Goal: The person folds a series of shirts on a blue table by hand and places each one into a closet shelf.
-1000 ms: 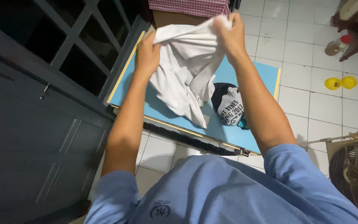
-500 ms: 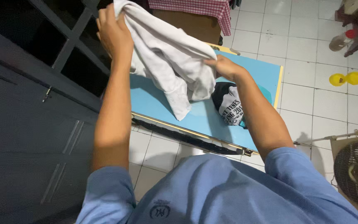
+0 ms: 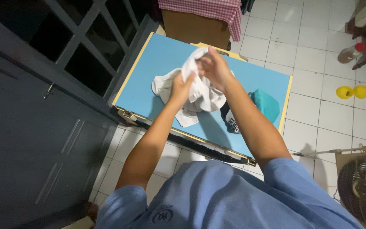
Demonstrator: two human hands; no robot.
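Note:
A white garment point(image 3: 200, 95) lies bunched on the blue table top point(image 3: 162, 59), partly lifted by both hands. My left hand point(image 3: 181, 88) grips its cloth near the middle. My right hand point(image 3: 214, 68) pinches a raised fold just above the left. Both hands are close together over the table's centre. A teal cloth point(image 3: 264, 104) lies to the right, and a dark garment with white print point(image 3: 232, 123) peeks out beside my right forearm.
A dark grey door and window frame point(image 3: 43, 127) stand along the left. A box under a red checked cloth point(image 3: 200, 17) sits beyond the table. On the white tiled floor are yellow cups point(image 3: 352, 91), a bottle point(image 3: 350, 53) and a fan point(image 3: 361, 191) at right.
The garment was held high and spread by both hands; now it has come down onto the table, bunched, and my hands have drawn together over it.

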